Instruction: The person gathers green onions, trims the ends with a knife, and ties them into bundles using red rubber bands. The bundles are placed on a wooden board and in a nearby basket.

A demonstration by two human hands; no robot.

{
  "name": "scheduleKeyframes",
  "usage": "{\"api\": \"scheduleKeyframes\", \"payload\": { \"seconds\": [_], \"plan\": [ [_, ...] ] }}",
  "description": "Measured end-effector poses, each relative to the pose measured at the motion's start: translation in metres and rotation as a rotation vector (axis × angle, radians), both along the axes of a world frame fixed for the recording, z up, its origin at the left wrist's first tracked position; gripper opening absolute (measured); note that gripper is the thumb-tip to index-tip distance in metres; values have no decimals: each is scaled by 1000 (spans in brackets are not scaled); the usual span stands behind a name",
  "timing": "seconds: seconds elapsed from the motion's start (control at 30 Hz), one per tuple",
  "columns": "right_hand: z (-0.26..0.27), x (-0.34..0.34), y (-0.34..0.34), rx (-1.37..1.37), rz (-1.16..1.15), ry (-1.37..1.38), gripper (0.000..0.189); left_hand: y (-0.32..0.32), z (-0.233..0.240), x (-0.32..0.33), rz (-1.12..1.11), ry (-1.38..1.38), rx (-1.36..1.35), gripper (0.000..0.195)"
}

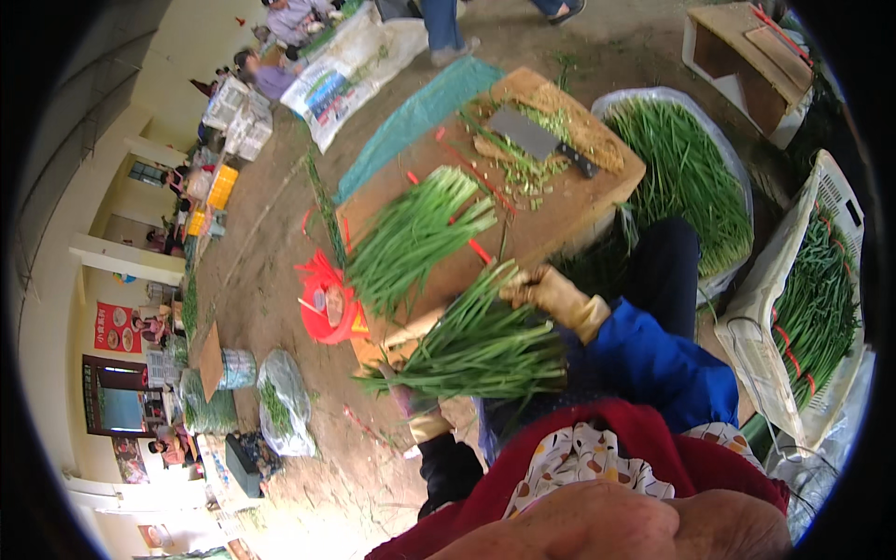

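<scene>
A loose bunch of long green chives (476,350) lies across my lap, by the near edge of a wooden board (560,217). My left hand (408,399), in a glove, is closed around its leaf side at the left. My right hand (542,290), in a soiled pale glove, has curled fingers at the pale stem ends; whether they grip any stems is unclear. A second bunch of chives (420,238) rests on the board with red ties (481,250) beside it. Farther back, a cleaver (528,133) with a black handle lies among chopped stem bits (535,175).
To the right are a plastic-lined container of chives (679,175) and a white crate (756,364) of tied greens. A red bucket (329,308) stands at the board's left edge. A wooden box (756,63) is at upper right. Other people (269,73) sit along the far side.
</scene>
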State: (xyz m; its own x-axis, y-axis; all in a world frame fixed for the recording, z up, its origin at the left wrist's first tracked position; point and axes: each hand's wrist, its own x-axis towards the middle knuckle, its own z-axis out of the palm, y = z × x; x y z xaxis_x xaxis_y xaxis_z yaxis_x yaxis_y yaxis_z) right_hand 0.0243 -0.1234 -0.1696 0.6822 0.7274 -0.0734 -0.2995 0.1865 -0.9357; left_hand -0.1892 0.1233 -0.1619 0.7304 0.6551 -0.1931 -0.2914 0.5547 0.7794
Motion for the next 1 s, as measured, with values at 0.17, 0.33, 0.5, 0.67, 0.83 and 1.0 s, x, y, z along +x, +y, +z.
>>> {"api": "scheduleKeyframes", "payload": {
  "seconds": [0.17,0.33,0.5,0.67,0.83,1.0],
  "plan": [
    [-25,27,-59,465,-180,280,17,6,-20,-13,15,41,-79,65],
    [-9,20,-82,-81,-144,-104,54,15,-33,-13,145,31,-85,46],
    [4,12,-11,-35,72,177,62,8,-23,-4,205,186,-87,42],
    [-20,21,7,-86,-31,81,51,0,-17,-5,173,80,-132,34],
    [-26,17,9,-506,-13,-325,77,3,-19,-3,181,78,-250,35],
    [-21,16,28,54,59,73,68,-3,-6,5,141,90,-143,35]
  ]
}}
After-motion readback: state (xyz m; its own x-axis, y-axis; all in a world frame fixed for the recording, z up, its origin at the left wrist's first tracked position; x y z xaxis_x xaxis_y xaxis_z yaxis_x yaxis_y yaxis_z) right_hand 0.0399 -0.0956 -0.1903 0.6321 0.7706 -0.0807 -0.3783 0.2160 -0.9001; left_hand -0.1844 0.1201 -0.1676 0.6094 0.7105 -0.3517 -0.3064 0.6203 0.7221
